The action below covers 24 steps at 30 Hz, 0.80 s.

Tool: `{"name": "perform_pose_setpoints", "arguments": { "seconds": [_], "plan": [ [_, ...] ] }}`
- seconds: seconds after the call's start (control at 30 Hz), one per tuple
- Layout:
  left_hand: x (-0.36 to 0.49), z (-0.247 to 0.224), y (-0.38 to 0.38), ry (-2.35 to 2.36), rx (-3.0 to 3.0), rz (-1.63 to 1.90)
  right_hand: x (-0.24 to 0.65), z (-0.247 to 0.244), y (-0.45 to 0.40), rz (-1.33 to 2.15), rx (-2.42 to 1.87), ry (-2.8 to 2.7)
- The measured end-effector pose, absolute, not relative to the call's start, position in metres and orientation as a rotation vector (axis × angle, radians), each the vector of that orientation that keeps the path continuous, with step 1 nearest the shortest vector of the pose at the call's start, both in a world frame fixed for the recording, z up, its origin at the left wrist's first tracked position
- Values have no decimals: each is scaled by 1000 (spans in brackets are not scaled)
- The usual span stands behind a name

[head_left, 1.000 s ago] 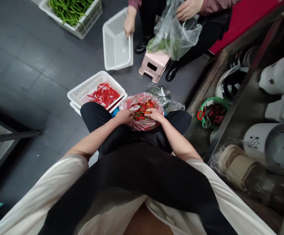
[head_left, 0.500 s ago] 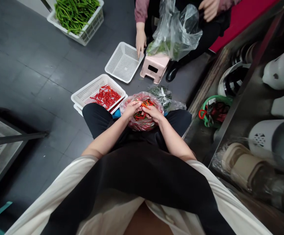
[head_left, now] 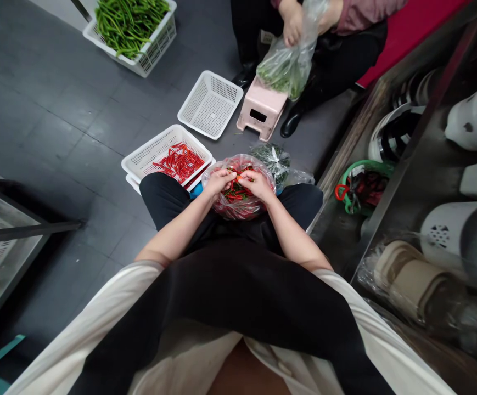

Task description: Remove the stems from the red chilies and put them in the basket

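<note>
The left hand (head_left: pixel 220 182) and right hand (head_left: pixel 255 183) pinch a red chili pepper (head_left: pixel 239 178) in their fingers over the open plastic bag (head_left: pixel 242 210), apparently set between the knees (head_left: pixel 162 197) to free both hands.

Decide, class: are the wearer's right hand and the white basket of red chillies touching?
Apart: the head view shows the right hand at the plastic bag, with the left hand between it and the white basket.

No legible txt, labels, brands, nos. or signs in head-cam view (small details blurry).
</note>
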<state>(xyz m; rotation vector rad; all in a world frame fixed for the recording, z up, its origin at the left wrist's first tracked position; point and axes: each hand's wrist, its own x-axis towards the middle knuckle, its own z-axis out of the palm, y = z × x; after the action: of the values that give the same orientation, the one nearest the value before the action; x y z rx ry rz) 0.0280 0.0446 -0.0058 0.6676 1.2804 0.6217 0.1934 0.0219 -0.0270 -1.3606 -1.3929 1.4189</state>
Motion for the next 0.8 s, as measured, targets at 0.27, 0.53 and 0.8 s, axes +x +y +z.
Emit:
{"name": "perform_pose_setpoints", "arguments": {
  "seconds": [0.27,0.53,0.8],
  "plan": [
    [25,-2,50,1215,868,560,196,-26,18,1486,-1352,-1363],
    [21,-17,48,1435,1012,664,194,-38,15,1219,-1711,-1323],
    [20,-17,47,1182,598,575,180,-26,3,1355,-1395,-1451]
  ]
}}
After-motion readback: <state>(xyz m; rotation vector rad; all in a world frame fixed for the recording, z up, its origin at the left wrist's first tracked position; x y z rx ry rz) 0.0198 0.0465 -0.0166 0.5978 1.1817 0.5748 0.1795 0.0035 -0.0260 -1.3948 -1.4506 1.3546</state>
